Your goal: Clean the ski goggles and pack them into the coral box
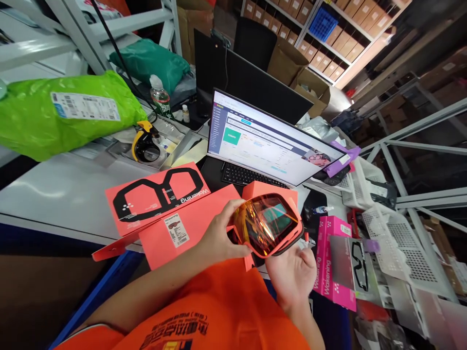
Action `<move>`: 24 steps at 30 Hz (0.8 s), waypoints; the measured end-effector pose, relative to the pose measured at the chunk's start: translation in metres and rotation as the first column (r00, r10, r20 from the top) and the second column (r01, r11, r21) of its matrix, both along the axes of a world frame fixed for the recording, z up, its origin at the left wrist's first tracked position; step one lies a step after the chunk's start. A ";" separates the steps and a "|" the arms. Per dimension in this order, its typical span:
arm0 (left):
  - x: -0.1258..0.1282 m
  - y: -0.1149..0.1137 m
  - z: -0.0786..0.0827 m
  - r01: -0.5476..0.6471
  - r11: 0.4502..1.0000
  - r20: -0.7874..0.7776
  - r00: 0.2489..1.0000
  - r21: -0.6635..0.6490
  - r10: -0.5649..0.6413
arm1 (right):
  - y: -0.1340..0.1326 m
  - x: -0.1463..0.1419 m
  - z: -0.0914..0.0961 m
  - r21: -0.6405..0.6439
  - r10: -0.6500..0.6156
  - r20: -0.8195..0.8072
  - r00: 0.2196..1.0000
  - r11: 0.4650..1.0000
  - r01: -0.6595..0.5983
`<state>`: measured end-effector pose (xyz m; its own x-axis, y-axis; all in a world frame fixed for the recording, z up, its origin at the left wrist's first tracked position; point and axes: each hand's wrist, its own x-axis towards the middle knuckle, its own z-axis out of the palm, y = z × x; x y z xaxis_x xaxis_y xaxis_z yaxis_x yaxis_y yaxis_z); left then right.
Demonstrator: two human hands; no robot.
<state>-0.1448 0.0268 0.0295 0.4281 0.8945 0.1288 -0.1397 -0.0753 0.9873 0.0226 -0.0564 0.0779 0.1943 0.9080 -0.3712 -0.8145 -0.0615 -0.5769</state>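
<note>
Mirrored ski goggles [268, 223] sit at six o'clock from the lit monitor [255, 138]; the left hand [221, 233] grasps their nine-o'clock edge, the right hand [293, 277], palm-up at five o'clock, has fingers I can't judge.

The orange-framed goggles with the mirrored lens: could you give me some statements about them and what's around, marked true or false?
1. The person's left hand grips the goggles. True.
2. The right hand has its palm turned down. False: the palm faces up.
3. The bright green plastic parcel bears a white label. True.
4. The wide, thin-framed monitor behind the goggles is dark. False: that monitor shows a lit page.
5. The bright magenta cardboard boxes are on the picture's right side. True.
</note>
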 end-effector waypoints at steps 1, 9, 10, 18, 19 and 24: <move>-0.001 -0.001 -0.001 0.005 1.000 0.015 1.000 0.011 -0.005 | -0.001 0.000 -0.002 0.020 -0.019 0.010 1.000 1.000 0.019; -0.005 -0.010 -0.009 -0.065 0.976 -0.145 0.985 0.209 0.097 | -0.009 0.001 -0.009 0.024 0.072 0.091 0.993 0.997 -0.075; -0.005 -0.010 -0.009 -0.071 0.972 -0.153 0.982 0.225 0.107 | -0.008 0.001 -0.009 0.018 0.080 0.103 0.991 0.996 -0.082; -0.006 -0.010 -0.010 -0.125 0.949 -0.190 0.964 0.289 0.185 | 0.003 -0.013 -0.003 0.036 0.148 0.187 0.971 0.987 -0.157; -0.006 -0.010 -0.011 -0.139 0.944 -0.201 0.958 0.299 0.205 | 0.003 -0.014 -0.004 0.042 0.158 0.209 0.965 0.984 -0.170; -0.006 -0.008 -0.010 -0.178 0.932 -0.223 0.941 0.317 0.256 | 0.003 -0.011 -0.014 0.056 0.226 0.244 0.943 0.968 -0.246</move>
<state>-0.1505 0.0190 0.0194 0.2805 0.9096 0.3063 0.1672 -0.3606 0.9176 0.0113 -0.0538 0.0635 0.0428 0.9643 -0.2612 -0.6245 -0.1782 -0.7604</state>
